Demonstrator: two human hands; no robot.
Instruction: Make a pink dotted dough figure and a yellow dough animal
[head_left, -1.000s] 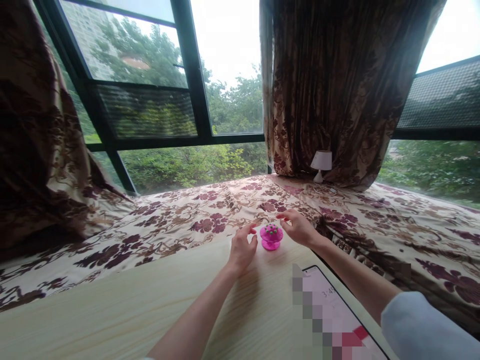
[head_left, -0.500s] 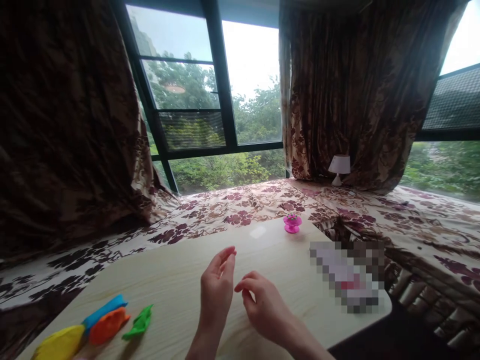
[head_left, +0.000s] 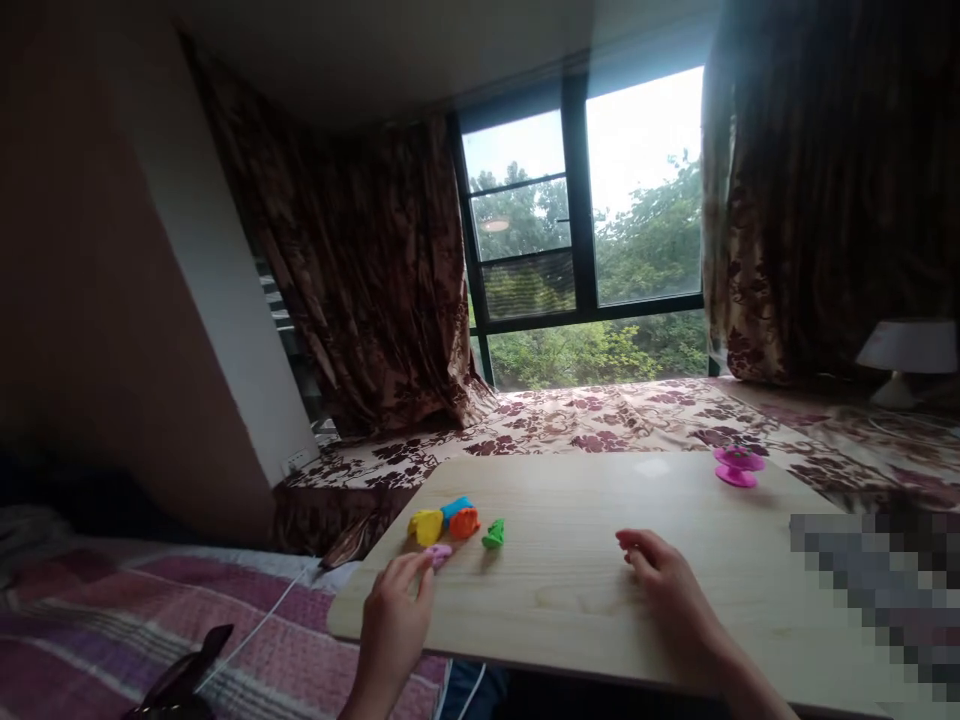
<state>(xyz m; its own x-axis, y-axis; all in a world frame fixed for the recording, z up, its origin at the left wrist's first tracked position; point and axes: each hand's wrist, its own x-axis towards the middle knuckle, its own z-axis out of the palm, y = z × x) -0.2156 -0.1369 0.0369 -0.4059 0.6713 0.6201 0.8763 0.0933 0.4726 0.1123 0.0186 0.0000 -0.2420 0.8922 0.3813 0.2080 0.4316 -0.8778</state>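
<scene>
The lilac lump (head_left: 439, 554) lies on the counter (head_left: 555, 600) just at the fingertips of the left hand (head_left: 396, 603), ahead and to the right of them, its longer side seemingly running crosswise. That hand is much the nearer; its fingers are bent, but whether they grip the lump cannot be told. The right hand (head_left: 664, 580) hovers well apart, fingers half curled, thumb slightly away, nothing visible between them

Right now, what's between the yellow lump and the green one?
The orange lump lies between the yellow lump and the green lump, with the blue lump just behind it, in the head view.
</scene>
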